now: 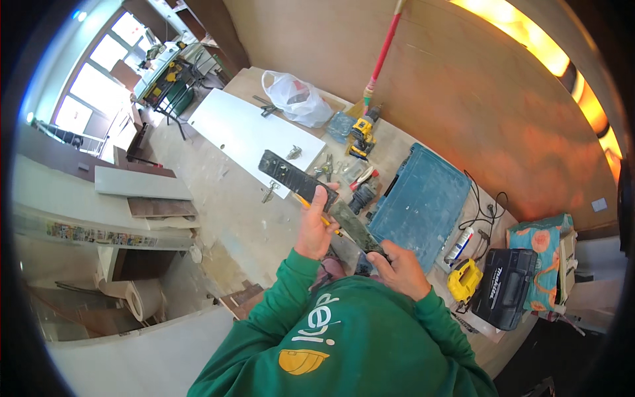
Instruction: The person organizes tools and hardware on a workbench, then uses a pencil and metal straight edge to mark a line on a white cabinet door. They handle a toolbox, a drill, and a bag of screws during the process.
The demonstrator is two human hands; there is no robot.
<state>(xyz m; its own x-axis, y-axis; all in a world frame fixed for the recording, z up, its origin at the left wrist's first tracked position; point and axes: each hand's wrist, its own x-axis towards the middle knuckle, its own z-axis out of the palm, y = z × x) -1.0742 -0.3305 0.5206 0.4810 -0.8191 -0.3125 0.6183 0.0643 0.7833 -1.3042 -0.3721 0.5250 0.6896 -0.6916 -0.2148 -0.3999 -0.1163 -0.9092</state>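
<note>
My left hand (313, 231) is closed around a long flat black piece (291, 174), worn and marked with pale specks. A thin yellow-orange pencil (302, 200) is in the same grip, slanting down past the fingers. Between my two hands runs a dark greenish flat bar (352, 223), in line with the black piece; whether they are joined is hard to see. The bar's lower end is pinched between the thumb and fingers of my right hand (400, 268). Beyond my left hand lies a white board (248, 135) with metal hinges (294, 153) on it.
On the bench are a teal tool case (423, 205), a yellow-black cordless drill (363, 135), a white plastic bag (297, 99) and pliers (325, 168). To the right sit a yellow tool (465, 281), a black case (505, 288), a white tube (460, 243) and a patterned bag (537, 248).
</note>
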